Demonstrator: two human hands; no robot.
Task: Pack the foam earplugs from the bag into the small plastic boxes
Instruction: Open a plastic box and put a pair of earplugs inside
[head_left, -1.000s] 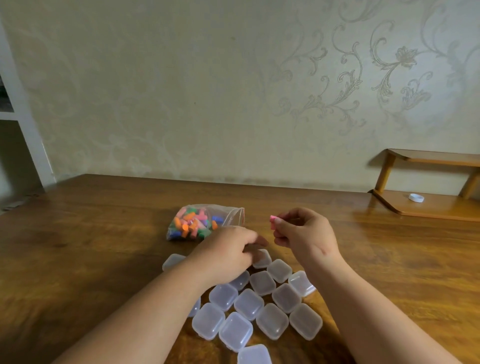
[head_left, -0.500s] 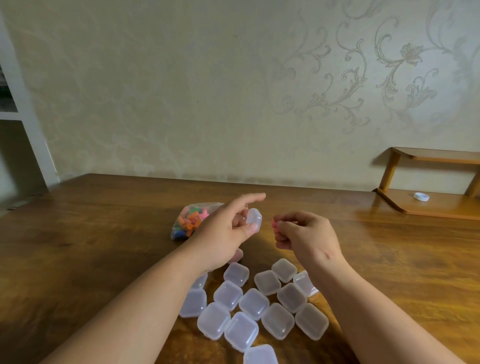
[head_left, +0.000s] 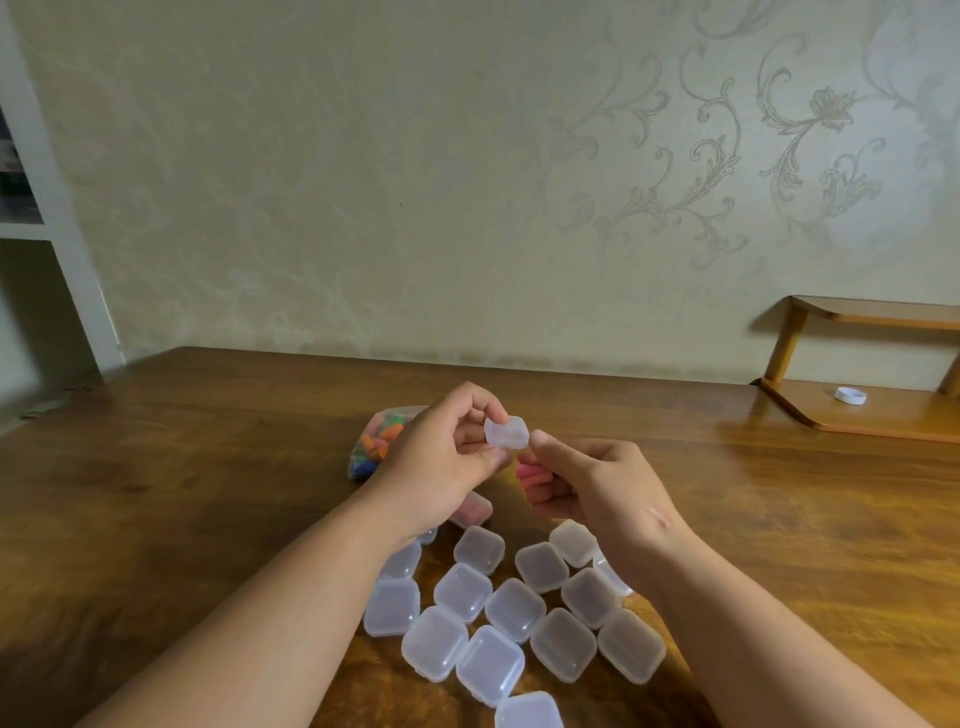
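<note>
Our left hand (head_left: 441, 467) pinches a small box (head_left: 506, 432), our right hand (head_left: 597, 488) grips pink earplugs (head_left: 530, 475) at its five o'clock, bag (head_left: 376, 447) at nine. Thumbing it open, we could drop them.

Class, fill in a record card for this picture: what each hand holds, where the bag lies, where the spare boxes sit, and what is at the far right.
Left hand: grips one small clear box, raised above the table
Right hand: pinches pink earplugs just below that box
Bag: on the table behind the left hand, coloured earplugs inside
Spare boxes: clustered on the table between the forearms
Far right: white cap on a wooden shelf
</note>
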